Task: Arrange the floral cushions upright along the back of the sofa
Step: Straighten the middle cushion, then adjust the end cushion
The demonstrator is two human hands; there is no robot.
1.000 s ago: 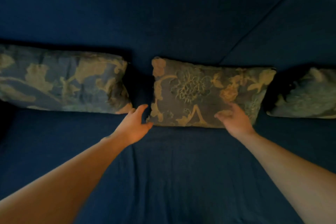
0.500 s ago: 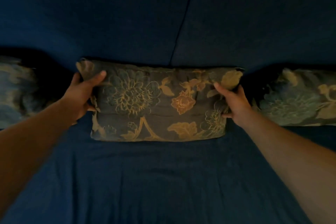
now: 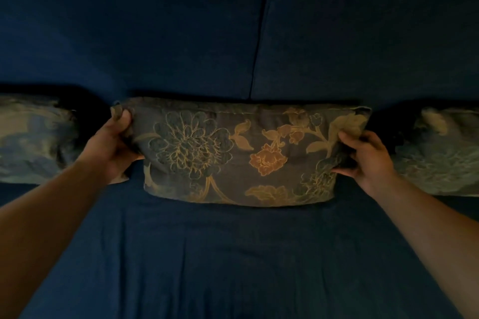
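Dim light; landmark is the middle cushion [image 3: 238,153], floral, standing on its long edge on the dark blue sofa [image 3: 233,254] seat against the backrest. Left of it, well apart, a second floral cushion [image 3: 33,140]; the left hand [image 3: 110,149] has its fingers closed round the middle cushion's left end, thumb on the upper corner. The right hand [image 3: 366,158] pinches the right end, and beyond it stands a third floral cushion [image 3: 440,153].

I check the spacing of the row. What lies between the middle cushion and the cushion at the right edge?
In the head view, the right hand gripping the middle cushion, then a dark gap before the right cushion.
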